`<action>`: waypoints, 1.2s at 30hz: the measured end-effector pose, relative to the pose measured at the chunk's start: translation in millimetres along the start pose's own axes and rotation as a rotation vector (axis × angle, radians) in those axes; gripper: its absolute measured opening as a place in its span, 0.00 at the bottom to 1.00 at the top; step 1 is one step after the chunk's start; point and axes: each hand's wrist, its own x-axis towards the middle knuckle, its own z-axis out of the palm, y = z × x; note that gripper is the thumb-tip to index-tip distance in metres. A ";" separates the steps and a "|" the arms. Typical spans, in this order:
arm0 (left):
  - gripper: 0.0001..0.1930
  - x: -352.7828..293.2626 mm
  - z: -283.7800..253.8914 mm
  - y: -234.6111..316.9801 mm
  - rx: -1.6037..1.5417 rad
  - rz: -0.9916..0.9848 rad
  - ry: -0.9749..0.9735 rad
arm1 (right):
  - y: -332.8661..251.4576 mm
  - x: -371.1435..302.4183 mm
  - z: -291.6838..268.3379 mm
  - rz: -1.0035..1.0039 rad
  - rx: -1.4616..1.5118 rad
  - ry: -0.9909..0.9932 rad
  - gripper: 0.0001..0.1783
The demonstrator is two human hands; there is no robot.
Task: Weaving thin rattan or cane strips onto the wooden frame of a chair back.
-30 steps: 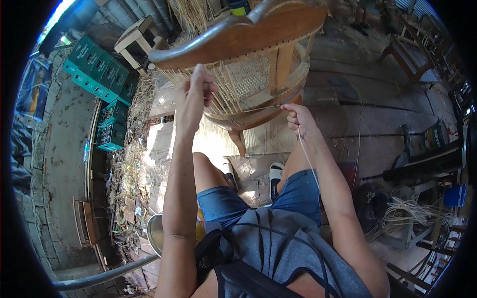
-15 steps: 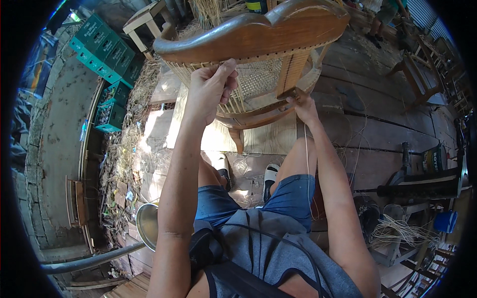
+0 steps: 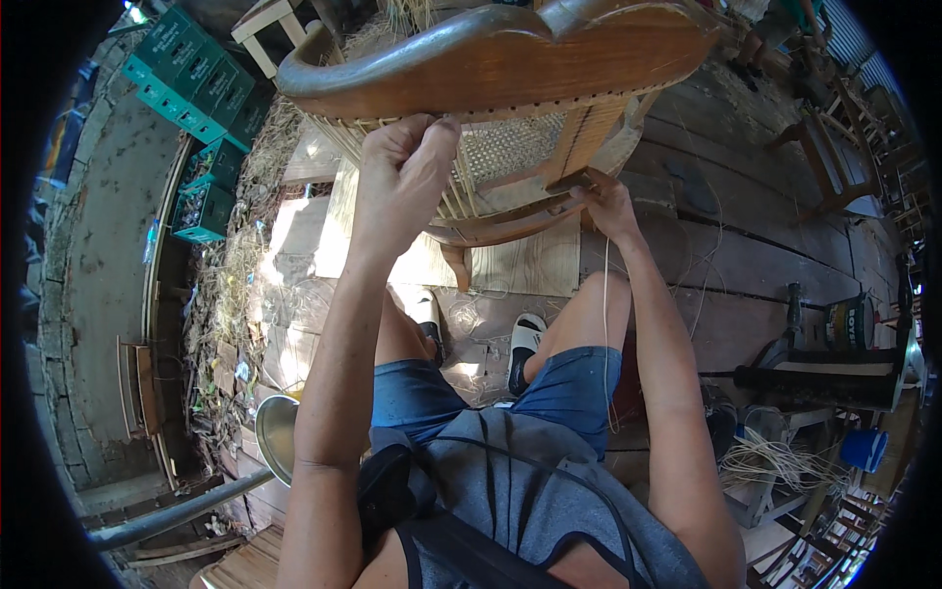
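Note:
A brown wooden chair stands before me, its curved top rail nearest and a row of small holes along the rail's lower edge. Pale cane strands run down from the rail on the left side of the back. My left hand is closed in a pinch against those holes; what its fingertips grip is hidden. Lower and to the right, my right hand is closed at the foot of the wooden back slat. A long thin cane strand hangs from it past my knee.
Green crates are stacked at the far left. A round metal container sits by my left arm. At right lie a cane bundle, a blue container and a dark bucket. Another wooden chair frame stands far right.
The view has shifted slightly, so the chair top sits higher and wider. My left hand has turned a little, its fingers drawn tighter against the rail. My right hand stays by the slat's foot.

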 end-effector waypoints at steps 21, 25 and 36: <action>0.12 -82.9 25.4 -183.7 0.228 -0.229 -0.187 | -30.4 -1.1 2.2 0.046 -0.173 0.033 0.17; 0.14 -71.5 32.2 -193.6 0.327 -0.218 -0.141 | -16.0 2.5 -5.0 0.057 -0.156 0.011 0.18; 0.16 -55.6 44.5 -203.8 0.217 -0.313 -0.007 | -21.1 3.9 -4.5 0.081 -0.186 -0.004 0.24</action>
